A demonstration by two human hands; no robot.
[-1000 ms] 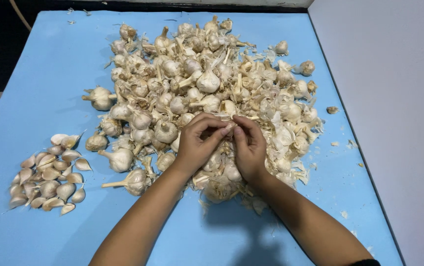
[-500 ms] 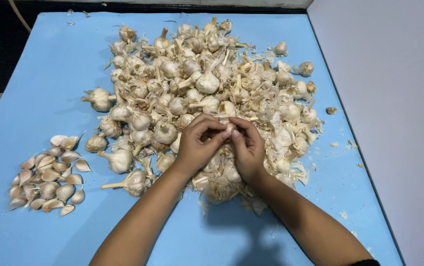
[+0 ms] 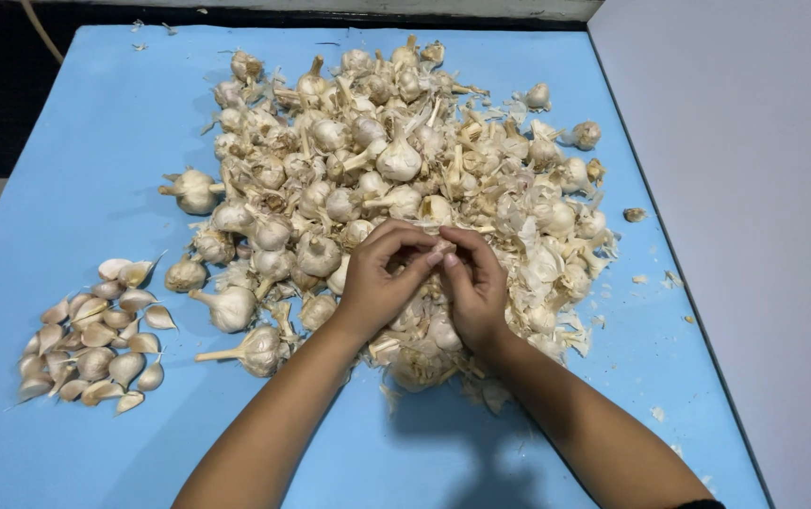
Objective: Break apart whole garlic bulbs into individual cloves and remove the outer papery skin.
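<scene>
both hands, left hand (image 3: 379, 283) and right hand (image 3: 474, 287), meet over the garlic pile (image 3: 396, 179), fingers (image 3: 436, 254) pinched on a small garlic piece; loose cloves (image 3: 94, 335) lie left on the blue counter (image 3: 66, 151).

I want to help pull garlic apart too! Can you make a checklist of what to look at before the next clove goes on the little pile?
1. Both hands on the work: left hand and right hand meet fingertip to fingertip over the big heap of garlic bulbs. Ok.
2. Clove free from its bulb: hidden inside the fingers. Cannot tell.
3. Small pile of cloves kept apart from the heap. Ok.
4. Bare blue table beside that pile for more cloves. Ok.
5. Table tidy: loose papery skins are scattered on the right. Not ok.
</scene>
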